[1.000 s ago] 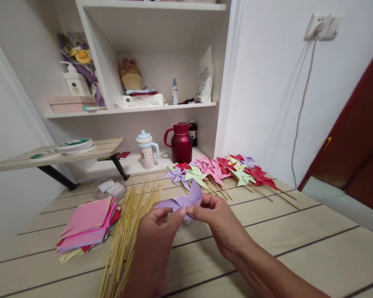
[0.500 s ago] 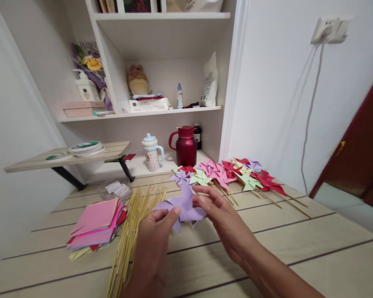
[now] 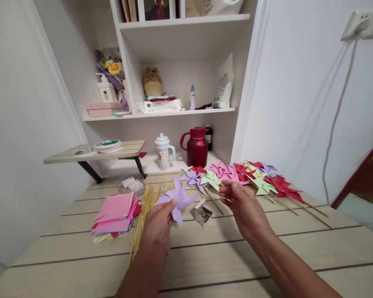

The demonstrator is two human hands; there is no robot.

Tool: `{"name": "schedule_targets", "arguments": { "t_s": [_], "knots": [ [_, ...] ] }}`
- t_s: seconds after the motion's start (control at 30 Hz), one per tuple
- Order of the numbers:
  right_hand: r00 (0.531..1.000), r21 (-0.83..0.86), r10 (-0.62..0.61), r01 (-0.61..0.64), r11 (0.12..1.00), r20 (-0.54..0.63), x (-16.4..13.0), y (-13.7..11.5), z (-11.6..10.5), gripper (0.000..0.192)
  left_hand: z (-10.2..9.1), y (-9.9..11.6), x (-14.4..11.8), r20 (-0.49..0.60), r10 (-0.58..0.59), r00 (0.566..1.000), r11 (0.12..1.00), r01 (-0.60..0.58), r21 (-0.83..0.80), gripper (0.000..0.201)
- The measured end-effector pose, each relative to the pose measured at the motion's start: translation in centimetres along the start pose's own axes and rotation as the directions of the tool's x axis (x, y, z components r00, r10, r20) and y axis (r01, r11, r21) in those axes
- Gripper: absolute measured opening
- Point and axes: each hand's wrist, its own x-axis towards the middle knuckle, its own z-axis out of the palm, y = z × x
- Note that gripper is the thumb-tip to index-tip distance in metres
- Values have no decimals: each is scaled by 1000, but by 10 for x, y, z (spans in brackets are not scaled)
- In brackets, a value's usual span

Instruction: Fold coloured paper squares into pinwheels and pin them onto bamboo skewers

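Left hand (image 3: 158, 221) grip pinches purple pinwheel (image 3: 178, 200); right hand (image 3: 242, 203) grip loose, empty, above table (image 3: 205, 252).

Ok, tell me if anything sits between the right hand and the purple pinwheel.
Only a small open box of pins lies on the table below the gap. The right hand is open, apart from the purple pinwheel, which the left hand pinches.

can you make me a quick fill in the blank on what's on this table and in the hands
1. The left hand holds a paper pinwheel coloured ____.
2. The bamboo sticks lie directly right of a stack of ____.
3. Between the two hands stands a small open box of metal ____.
4. The right hand is ____, holding nothing.

Missing words: purple; paper squares; pins; open
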Motion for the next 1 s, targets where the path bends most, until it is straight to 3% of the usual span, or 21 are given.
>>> {"name": "schedule_targets", "arguments": {
  "t_s": [0.23, 0.43, 0.63, 0.83, 1.0],
  "knots": [
    [999, -102, 7, -2, 995, 52, 2, 6, -2, 33, 1, 5, -1, -39, -8, 999, 998, 5, -69, 8],
    [987, -338, -46, 95, 936, 152, 10, 2, -8, 27, 8, 13, -2, -55, 47, 997, 986, -55, -160, 17],
    [932, -620, -74, 293, 728, 354, 15, 3, -12, 6, 12, 11, -3, -2, 41, 999, 980, -40, -194, 20],
    [848, -704, -52, 470, 531, 527, 17, 11, -14, 38, 15, 4, -7, 51, 18, 999, 983, -8, -186, 21],
    [821, -749, 9, 517, 416, 571, 22, 16, -18, 43, 16, 0, -9, 79, 6, 997, 987, 6, -159, 19]
  ]
}}
